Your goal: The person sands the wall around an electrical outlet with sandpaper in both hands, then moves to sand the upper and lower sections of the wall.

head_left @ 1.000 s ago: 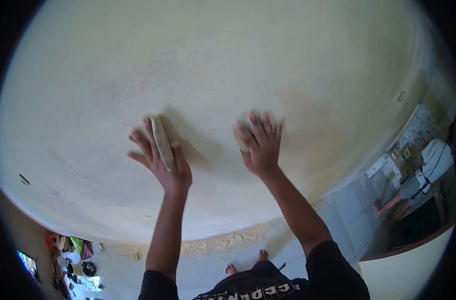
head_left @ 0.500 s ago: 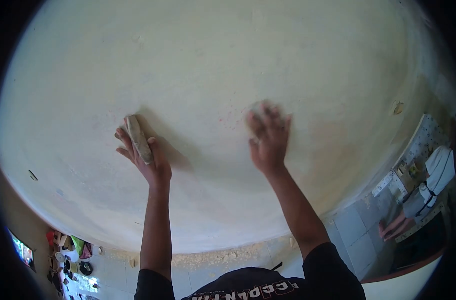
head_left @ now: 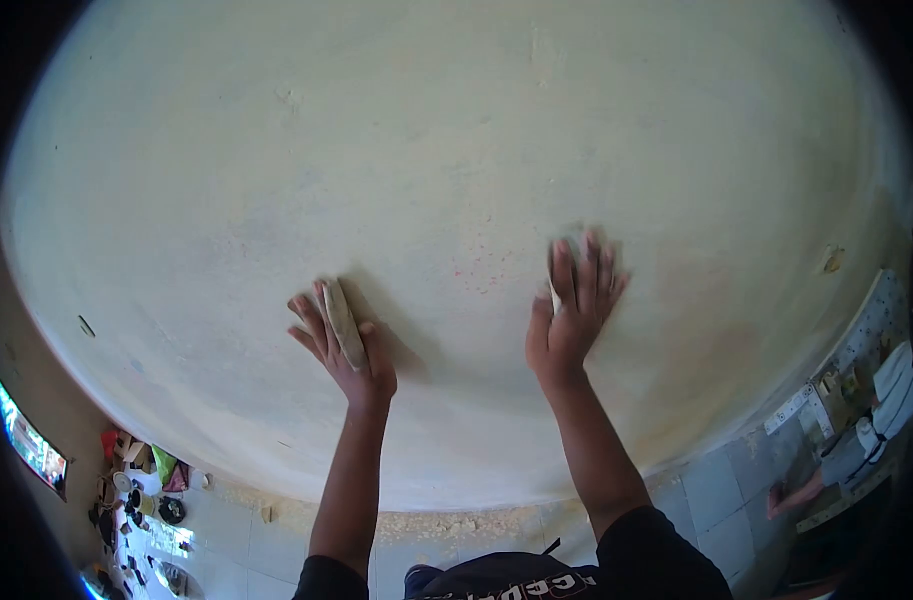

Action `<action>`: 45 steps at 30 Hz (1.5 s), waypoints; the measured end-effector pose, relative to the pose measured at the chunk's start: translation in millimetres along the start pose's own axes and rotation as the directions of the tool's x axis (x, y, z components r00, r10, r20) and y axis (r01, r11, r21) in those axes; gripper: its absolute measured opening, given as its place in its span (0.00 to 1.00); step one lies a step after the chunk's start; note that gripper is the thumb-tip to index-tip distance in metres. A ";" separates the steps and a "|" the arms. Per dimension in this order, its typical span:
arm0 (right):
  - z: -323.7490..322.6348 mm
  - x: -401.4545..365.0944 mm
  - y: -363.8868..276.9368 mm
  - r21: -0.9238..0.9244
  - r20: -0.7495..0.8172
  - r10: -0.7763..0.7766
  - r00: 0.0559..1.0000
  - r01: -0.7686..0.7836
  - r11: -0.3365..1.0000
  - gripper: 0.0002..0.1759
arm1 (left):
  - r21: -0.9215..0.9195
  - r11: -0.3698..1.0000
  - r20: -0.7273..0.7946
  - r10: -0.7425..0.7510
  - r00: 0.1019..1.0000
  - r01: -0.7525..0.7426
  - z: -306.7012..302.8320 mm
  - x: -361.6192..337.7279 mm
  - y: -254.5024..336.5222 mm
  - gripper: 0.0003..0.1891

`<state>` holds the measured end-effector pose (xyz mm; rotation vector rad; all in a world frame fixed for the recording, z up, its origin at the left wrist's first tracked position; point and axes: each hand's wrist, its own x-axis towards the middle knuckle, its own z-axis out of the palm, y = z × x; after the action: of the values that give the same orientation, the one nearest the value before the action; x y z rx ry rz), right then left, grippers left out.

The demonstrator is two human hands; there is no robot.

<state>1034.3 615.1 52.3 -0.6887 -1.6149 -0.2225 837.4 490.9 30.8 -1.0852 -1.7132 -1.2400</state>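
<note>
At the far left edge, low down, a bright screen shows, and below it a heap of small household clutter lies on the tiled floor near the foot of the wall.

The cream wall fills nearly the whole view. It is bare plaster with faint scuffs and a few reddish specks near its middle. There is wide open surface above both hands and out to the left and right edges.

The left hand is pressed to the wall left of centre, in the lower half. Its grip is closed on a tan sanding block, which stands edge-on with the thumb on one side and the fingers on the other. Its shadow falls to the right.

Well apart to the right and a little higher, the right hand lies flat with its fingers stretched upward. The grip is not closed: the palm pins a pale pad to the wall, and only a sliver of the pad shows at the index-finger side.

Along the wall's bottom edge runs a strip of pale crumbs.

At the lower right corner, another person's hand rests on the floor tiles, near a patterned panel.
</note>
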 end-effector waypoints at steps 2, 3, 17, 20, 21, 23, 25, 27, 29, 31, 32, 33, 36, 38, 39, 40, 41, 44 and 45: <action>17.5 -41.0 -0.6 0.035 -0.023 0.009 1.000 -0.008 0.999 0.29 | 0.031 0.999 0.025 0.011 1.000 -0.012 -1.8 -5.7 -9.9 0.33; 21.3 -53.6 -14.6 -0.003 0.018 -0.068 0.998 0.068 0.998 0.27 | 0.050 0.998 0.033 0.021 0.999 -0.023 -3.9 -3.0 -11.0 0.33; 56.8 -55.5 -92.2 -0.107 0.118 -0.206 0.971 0.219 0.970 0.32 | 0.017 1.000 -0.011 0.023 1.000 -0.023 -53.1 44.8 -98.0 0.35; 37.1 17.1 -97.5 -0.152 0.128 -0.201 0.971 0.219 0.964 0.33 | -0.055 0.993 0.006 0.105 0.994 -0.105 -69.2 94.3 -68.9 0.35; 30.0 38.0 -91.3 -0.162 0.105 -0.157 0.982 0.173 0.971 0.33 | -0.075 0.989 0.015 0.129 0.991 -0.128 -73.6 106.1 -61.0 0.35; 23.9 45.5 -62.7 -0.116 -0.102 -0.049 0.994 0.037 0.993 0.33 | -0.045 0.990 0.033 0.132 0.991 -0.130 -66.2 92.0 -71.4 0.34; 31.8 16.2 -46.0 -0.117 -0.152 -0.027 0.988 0.009 0.993 0.33 | 0.024 0.991 0.077 0.131 0.988 -0.134 -56.4 65.9 -76.7 0.35; 43.9 -14.8 -54.5 -0.167 -0.097 -0.048 0.994 0.031 0.985 0.32 | 0.050 0.984 0.122 0.164 0.979 -0.171 -55.4 65.8 -62.5 0.35; 30.0 -1.6 -70.6 -0.190 0.084 -0.207 0.975 0.220 0.957 0.34 | 0.076 0.972 0.104 0.214 0.971 -0.222 -55.2 92.6 -39.7 0.34; 14.2 45.3 -69.2 -0.197 0.197 -0.348 0.917 0.384 0.902 0.36 | 0.036 0.970 0.006 0.242 0.970 -0.242 -57.1 119.4 -15.9 0.30; 4.3 67.2 -65.3 -0.220 0.145 -0.306 0.941 0.333 0.917 0.37 | 0.020 0.972 -0.024 0.236 0.971 -0.236 -57.0 126.9 -8.3 0.29; -4.7 85.4 -57.5 -0.239 0.093 -0.263 0.960 0.278 0.930 0.39 | 0.004 0.973 -0.052 0.231 0.972 -0.231 -57.4 130.1 -3.1 0.29; -6.4 82.7 -27.7 -0.228 -0.076 -0.122 0.990 0.102 0.968 0.39 | 0.101 0.963 0.009 0.252 0.968 -0.251 -39.1 94.4 -3.0 0.30; -9.3 53.2 -28.5 -0.296 0.085 -0.119 0.989 0.139 0.945 0.40 | 0.141 0.947 0.042 0.284 0.958 -0.287 -33.9 79.2 12.5 0.29; -10.1 46.1 -31.5 -0.203 0.167 -0.222 0.961 0.254 0.946 0.38 | 0.179 0.935 0.033 0.305 0.952 -0.306 -33.1 83.0 20.4 0.29; -12.2 53.4 -30.3 -0.196 0.167 -0.323 0.931 0.353 0.915 0.37 | 0.219 0.920 0.029 0.326 0.945 -0.325 -32.8 94.1 29.3 0.29; -17.9 67.3 -29.4 -0.188 0.165 -0.421 0.892 0.447 0.875 0.36 | 0.260 0.903 0.026 0.349 0.937 -0.343 -33.2 106.4 40.3 0.29; -46.5 127.6 -30.1 -0.187 0.118 -0.412 0.904 0.428 0.885 0.34 | 0.214 0.924 -0.079 0.339 0.938 -0.316 -37.1 141.2 69.6 0.29; -51.7 138.8 -23.3 -0.214 0.051 -0.355 0.933 0.358 0.909 0.34 | 0.203 0.929 -0.114 0.336 0.935 -0.309 -38.3 145.9 74.3 0.29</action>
<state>1062.5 611.5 199.5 -0.5553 -1.7359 -0.6757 856.8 496.7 197.7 -1.0861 -1.4348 -0.9127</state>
